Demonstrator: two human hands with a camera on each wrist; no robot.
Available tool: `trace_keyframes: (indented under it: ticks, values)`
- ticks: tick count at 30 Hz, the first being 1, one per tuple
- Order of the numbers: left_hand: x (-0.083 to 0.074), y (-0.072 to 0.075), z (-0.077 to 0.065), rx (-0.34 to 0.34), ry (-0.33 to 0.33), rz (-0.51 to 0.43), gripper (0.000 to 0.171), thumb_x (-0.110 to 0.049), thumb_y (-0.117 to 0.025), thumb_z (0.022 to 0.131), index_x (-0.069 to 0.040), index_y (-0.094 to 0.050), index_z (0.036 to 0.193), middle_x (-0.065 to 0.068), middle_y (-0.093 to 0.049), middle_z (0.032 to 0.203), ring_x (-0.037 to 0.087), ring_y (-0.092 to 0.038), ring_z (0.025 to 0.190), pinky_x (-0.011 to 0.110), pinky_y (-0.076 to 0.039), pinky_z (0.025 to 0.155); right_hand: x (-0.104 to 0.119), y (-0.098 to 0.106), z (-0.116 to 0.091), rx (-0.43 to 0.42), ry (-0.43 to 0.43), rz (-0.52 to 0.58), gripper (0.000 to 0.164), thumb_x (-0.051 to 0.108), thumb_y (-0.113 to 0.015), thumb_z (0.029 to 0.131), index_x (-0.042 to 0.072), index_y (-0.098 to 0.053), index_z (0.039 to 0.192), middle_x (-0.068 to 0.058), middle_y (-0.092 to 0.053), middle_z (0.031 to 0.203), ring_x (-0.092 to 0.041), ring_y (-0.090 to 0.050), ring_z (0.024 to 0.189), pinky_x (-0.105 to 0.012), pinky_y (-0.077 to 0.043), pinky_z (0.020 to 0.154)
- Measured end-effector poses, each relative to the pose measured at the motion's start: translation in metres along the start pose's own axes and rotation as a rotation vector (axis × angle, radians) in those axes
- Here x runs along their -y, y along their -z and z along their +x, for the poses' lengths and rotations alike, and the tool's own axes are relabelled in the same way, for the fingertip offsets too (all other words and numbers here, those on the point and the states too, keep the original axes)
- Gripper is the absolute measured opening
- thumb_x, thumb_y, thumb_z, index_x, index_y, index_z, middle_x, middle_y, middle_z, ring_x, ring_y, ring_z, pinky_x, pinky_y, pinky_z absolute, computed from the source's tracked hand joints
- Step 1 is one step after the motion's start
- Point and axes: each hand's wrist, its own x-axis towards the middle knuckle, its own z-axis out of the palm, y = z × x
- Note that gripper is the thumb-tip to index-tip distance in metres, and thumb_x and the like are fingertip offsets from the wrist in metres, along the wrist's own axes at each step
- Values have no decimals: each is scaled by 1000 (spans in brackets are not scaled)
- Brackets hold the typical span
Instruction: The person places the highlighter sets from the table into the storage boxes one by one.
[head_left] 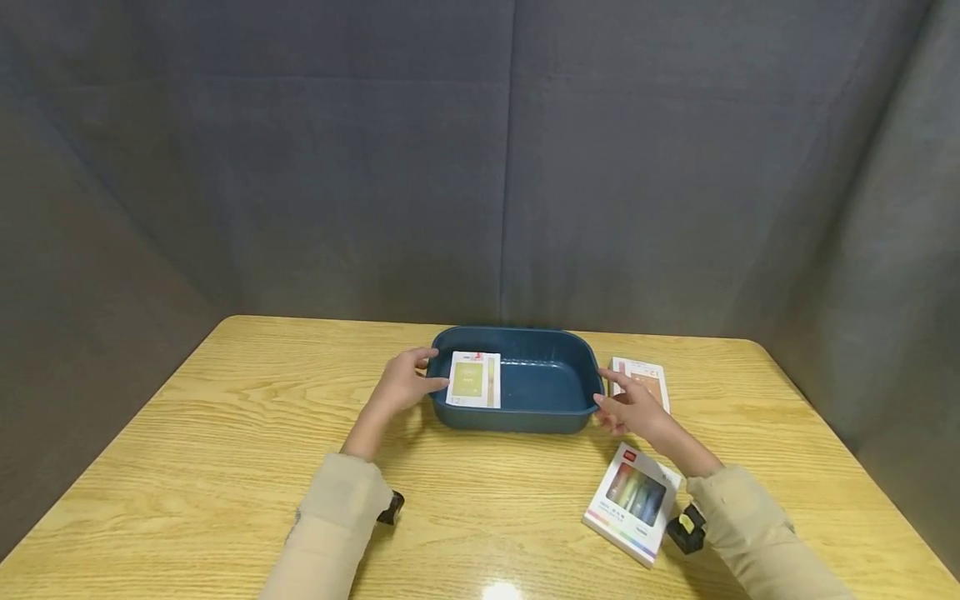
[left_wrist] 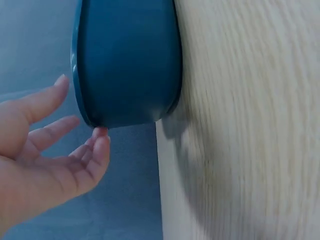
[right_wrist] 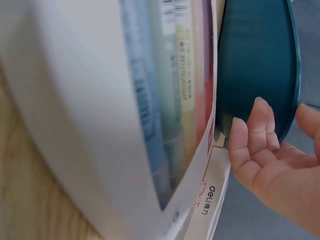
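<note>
A dark blue plastic tub (head_left: 517,422) stands on the table, with a flat white box with a yellow-green panel (head_left: 468,379) leaning inside its left end. At the tub's left end is my left hand (head_left: 400,385), its fingers spread and loosely bent. The left wrist view has some fingertips (left_wrist: 101,134) right at the rim, while the thumb stays apart. My right hand (head_left: 636,412) is at the opposite end, relaxed fingers beside the outer wall and thumb near the rim.
Behind the right hand lies a white box with an orange panel (head_left: 651,379), partly covered. Nearer the front, by the right wrist, is a white box of colored pens (head_left: 636,502), its window showing several barrels. A dark grey curtain (head_left: 360,183) hangs behind the wooden table (head_left: 480,508).
</note>
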Motion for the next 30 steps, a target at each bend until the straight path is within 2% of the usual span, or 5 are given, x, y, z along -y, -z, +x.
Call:
trace_keyframes:
  ticks: [4, 9, 17, 24, 30]
  values:
    - [2, 3, 1, 31, 50, -118, 56, -8, -68, 78, 1, -46, 129, 25, -48, 122, 35, -46, 111, 43, -40, 87, -4, 3, -3, 4, 9, 24, 66, 6, -56, 88, -10, -15, 137, -14, -55, 72, -14, -49, 56, -26, -45, 52]
    - [4, 4, 3, 52, 76, -180, 60, -3, -70, 75, 1, -45, 129, 25, -47, 122, 36, -45, 111, 42, -41, 86, -6, 5, -10, -2, 41, 22, 71, -2, -61, 81, -13, -16, 135, -9, -53, 69, -12, -46, 55, -25, -41, 51]
    - [17, 2, 6, 86, 123, -301, 62, 3, -68, 75, -1, -42, 131, 24, -47, 113, 30, -50, 95, 37, -48, 73, -3, 4, -22, -34, 110, -187, 59, 7, -68, 78, -19, -37, 122, -8, -57, 78, -15, -51, 68, -24, -44, 57]
    - [19, 2, 6, 111, 141, -363, 61, 4, -66, 77, 2, -40, 132, 20, -46, 100, 19, -45, 79, 30, -47, 66, -10, 3, -34, -79, 169, -361, 42, 3, -70, 74, -17, -53, 107, -8, -58, 78, -16, -52, 69, -23, -44, 58]
    - [23, 1, 9, 127, 178, -421, 61, 4, -64, 78, -2, -39, 134, 14, -43, 95, 17, -44, 76, 29, -45, 67, -16, 1, -48, -71, 149, -449, 43, 5, -69, 74, -11, -55, 112, -13, -60, 87, -23, -55, 78, -29, -45, 62]
